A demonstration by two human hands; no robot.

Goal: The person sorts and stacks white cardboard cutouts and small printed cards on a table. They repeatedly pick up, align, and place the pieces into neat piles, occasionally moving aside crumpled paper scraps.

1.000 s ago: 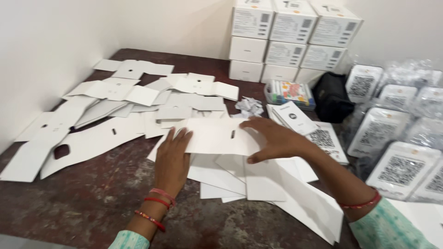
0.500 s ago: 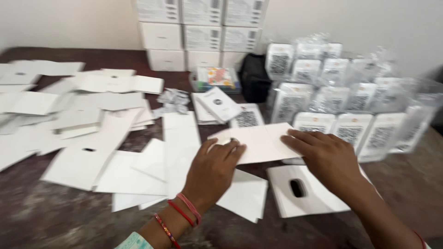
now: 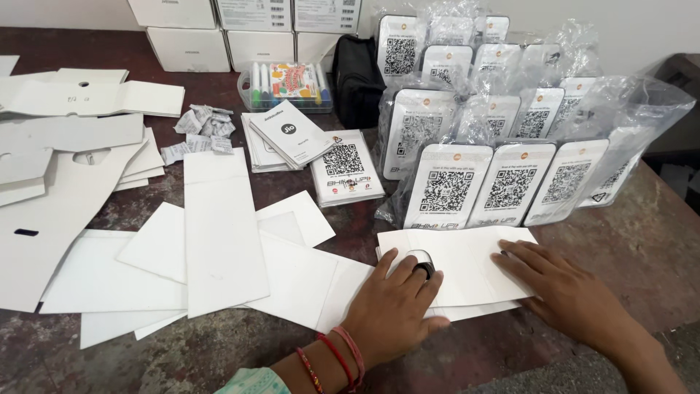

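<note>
A worn, dark brown table fills the room's foreground, littered with white card. Nearest us, both hands lie flat on a white card sheet at the table's front edge, right of centre. The left hand is spread, fingers pressing beside an oval cut-out in the sheet; the right hand is spread too, palm down on the sheet's right end. Neither pinches anything. That sheet looks light, thin and stiff enough to crease cleanly, a bit slippery on the others beneath it, so I'd take it by its edges or corners. To the left, more flat white blanks overlap in a loose heap. Further back stand code-printed plaques in clear plastic bags, a stack of leaflets, a marker-pen case, and white boxes against the wall.
</note>
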